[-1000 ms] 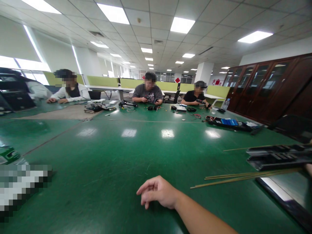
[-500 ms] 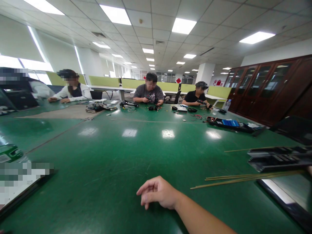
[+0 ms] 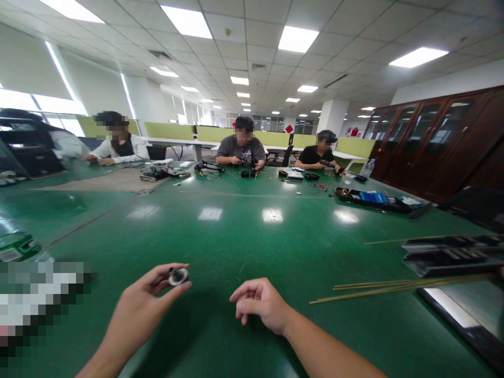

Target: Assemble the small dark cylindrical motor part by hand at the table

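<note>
Between the thumb and fingers of my left hand (image 3: 138,300) is a small round part (image 3: 179,277) with a pale rim, a dark middle and a short dark stub; its exact kind is unclear. The hand holds it above the green tabletop (image 3: 220,241). Just to the right, my right hand (image 3: 265,305) hovers with loosely bent fingers, thumb apart from them, and nothing visible in its grasp. A gap separates the two hands.
Thin brass-coloured rods (image 3: 378,289) and a black slotted rail (image 3: 444,257) lie at right. A bottle (image 3: 19,247) stands at left. Across the table, several people work among electronic parts and a black tray (image 3: 370,199) with blue pieces.
My left hand has come into view from the lower left, holding the small round part. My right hand has shifted slightly right and up.
</note>
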A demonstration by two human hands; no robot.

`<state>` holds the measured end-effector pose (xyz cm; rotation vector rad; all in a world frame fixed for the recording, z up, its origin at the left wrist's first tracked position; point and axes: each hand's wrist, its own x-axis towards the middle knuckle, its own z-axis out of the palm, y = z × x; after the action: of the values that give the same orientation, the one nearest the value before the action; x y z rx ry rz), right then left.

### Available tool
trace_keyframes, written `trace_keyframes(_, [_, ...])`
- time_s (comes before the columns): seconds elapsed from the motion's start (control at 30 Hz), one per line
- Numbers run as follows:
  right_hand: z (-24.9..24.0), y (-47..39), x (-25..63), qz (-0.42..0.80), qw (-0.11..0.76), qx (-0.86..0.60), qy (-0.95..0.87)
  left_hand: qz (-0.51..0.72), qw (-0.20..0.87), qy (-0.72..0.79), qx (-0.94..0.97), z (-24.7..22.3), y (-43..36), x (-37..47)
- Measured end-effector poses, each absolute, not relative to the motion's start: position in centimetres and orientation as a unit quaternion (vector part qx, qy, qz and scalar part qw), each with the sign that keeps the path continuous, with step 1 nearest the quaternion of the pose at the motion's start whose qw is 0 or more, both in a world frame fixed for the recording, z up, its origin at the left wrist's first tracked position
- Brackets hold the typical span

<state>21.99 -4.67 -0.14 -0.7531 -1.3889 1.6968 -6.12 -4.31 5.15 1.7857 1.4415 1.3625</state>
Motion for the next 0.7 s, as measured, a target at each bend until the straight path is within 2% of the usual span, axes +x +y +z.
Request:
trace_keyframes(0.1, [-0.1,-4.0,22.5,0.567,0.485,-0.365,-0.557,0.458,0.315,0.469,0.686,4.6,-1.6,-1.0])
trace_keyframes(0.2, [-0.3,-3.3,22.9,0.460,0.515,-0.440,-0.574,0.425,0.288,0.417,0.750,3.9,-0.1,2.3])
trace_keyframes(0.43, [-0.5,-3.0,22.8,0.409,0.492,-0.484,-0.597,0.360,0.279,0.380,0.805,2.2,-0.5,2.7])
trace_keyframes(0.7, [-0.5,-3.7,22.7,0.376,0.456,-0.495,-0.637,0.351,0.303,0.402,0.790,1.3,-1.4,2.5])
